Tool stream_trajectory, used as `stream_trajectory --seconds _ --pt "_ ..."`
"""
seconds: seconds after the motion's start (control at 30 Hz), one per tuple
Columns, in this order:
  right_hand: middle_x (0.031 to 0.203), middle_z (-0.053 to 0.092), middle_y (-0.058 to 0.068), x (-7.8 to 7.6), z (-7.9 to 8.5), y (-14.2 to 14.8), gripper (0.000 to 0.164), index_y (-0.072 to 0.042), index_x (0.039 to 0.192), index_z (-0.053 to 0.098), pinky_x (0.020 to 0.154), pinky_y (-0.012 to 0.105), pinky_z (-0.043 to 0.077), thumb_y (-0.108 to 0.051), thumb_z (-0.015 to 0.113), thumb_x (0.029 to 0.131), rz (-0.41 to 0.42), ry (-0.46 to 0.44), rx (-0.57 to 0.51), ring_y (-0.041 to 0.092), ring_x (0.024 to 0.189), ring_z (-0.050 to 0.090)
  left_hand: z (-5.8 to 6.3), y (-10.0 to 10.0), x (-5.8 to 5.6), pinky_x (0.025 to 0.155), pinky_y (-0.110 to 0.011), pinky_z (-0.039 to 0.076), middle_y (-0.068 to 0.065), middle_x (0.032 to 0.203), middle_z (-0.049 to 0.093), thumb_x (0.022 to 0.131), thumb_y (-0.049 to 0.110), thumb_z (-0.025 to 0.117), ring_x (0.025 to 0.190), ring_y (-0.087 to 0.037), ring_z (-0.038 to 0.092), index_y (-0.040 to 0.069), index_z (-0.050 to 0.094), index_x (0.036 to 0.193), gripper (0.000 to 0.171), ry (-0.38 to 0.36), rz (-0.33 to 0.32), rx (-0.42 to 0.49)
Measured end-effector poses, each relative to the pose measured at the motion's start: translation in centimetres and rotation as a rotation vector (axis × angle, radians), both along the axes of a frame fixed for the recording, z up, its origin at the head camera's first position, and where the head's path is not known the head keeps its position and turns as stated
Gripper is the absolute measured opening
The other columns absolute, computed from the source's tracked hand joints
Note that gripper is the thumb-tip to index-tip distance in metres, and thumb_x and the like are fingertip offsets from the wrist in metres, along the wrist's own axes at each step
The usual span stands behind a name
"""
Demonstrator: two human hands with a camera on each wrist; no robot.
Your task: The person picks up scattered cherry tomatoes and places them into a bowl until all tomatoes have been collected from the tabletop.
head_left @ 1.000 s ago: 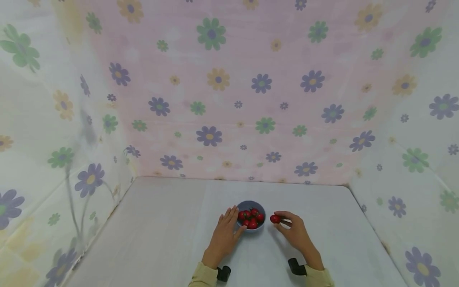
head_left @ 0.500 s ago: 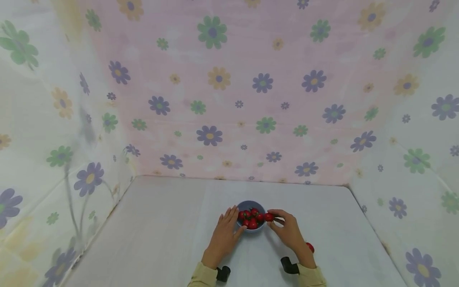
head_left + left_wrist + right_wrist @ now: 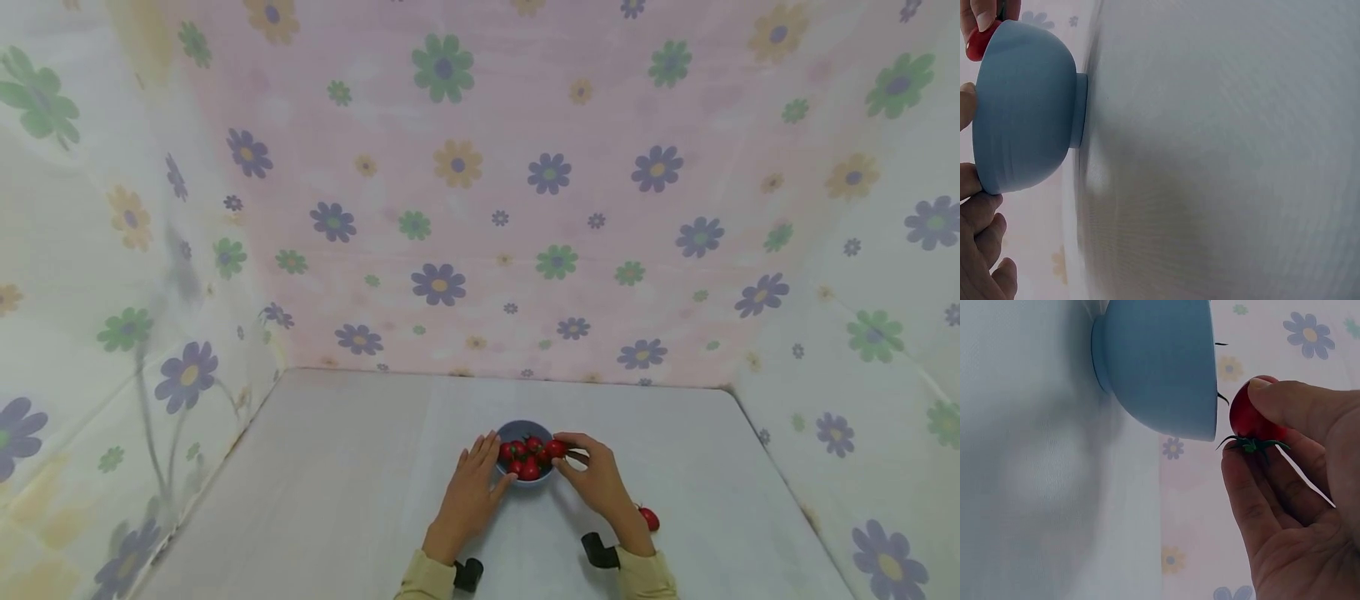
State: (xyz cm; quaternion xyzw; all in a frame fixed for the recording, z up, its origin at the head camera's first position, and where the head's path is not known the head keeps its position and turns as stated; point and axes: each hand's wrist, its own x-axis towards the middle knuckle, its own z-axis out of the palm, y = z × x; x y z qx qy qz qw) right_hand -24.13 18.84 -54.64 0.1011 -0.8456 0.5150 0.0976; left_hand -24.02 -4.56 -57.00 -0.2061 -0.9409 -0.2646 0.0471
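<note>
A blue bowl (image 3: pixel 525 483) holds several red cherry tomatoes (image 3: pixel 529 470). My left hand (image 3: pixel 467 493) rests against its left side, the fingers fairly straight and the thumb at the front rim. In the left wrist view, fingertips touch the bowl (image 3: pixel 1029 112) near its rim. My right hand (image 3: pixel 597 481) pinches a cherry tomato (image 3: pixel 556 448) at the bowl's right rim. The right wrist view shows this tomato (image 3: pixel 1254 419) between thumb and fingers, its green leafy top turned toward the fingers, held just above the rim.
Another red tomato (image 3: pixel 649 518) lies on the white tabletop (image 3: pixel 360 467), beside the right forearm. Flower-patterned cloth (image 3: pixel 495 192) hangs behind the table and along both sides. A black wrist-worn piece (image 3: pixel 600 550) projects from the right sleeve, and a similar one (image 3: pixel 468 575) from the left.
My right hand has moved left with its tomato, from beside the bowl to over its right rim. The loose tomato by the right forearm has come into view. The left hand stays put.
</note>
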Motion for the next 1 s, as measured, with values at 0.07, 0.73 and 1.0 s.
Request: stream_trajectory --seconds 0.07,0.73,1.0 --pt "0.12 0.072 0.012 0.0 0.0 -0.2 0.039 0.002 0.123 0.069 0.096 0.043 0.057 0.007 0.077 0.085 0.005 0.008 0.0 0.032 0.112 0.068 -0.1 0.0 0.0 0.122 -0.056 0.027 -0.014 0.164 0.034 0.105 0.046 0.052 0.152 -0.034 0.03 0.0 0.038 0.156 0.07 0.005 -0.001 0.009" --pt "0.119 0.071 0.009 -0.3 -0.3 -1.9 0.039 -0.001 0.121 0.07 0.095 0.041 0.058 0.008 0.078 0.084 0.057 0.055 -0.003 0.031 0.113 0.068 -0.3 -0.1 -0.1 0.121 -0.057 0.027 -0.014 0.165 0.033 0.105 0.047 0.05 0.152 -0.035 0.03 0.0 0.037 0.156 0.071 -0.009 -0.016 0.01" --pt "0.118 0.071 0.014 -0.8 0.0 -2.5 0.039 0.004 0.121 0.068 0.091 0.044 0.059 0.009 0.077 0.083 0.087 0.096 0.029 0.033 0.108 0.069 -0.3 0.0 -0.2 0.122 -0.057 0.026 -0.014 0.165 0.032 0.105 0.047 0.051 0.153 -0.035 0.029 0.001 0.037 0.156 0.071 -0.017 -0.011 0.004"
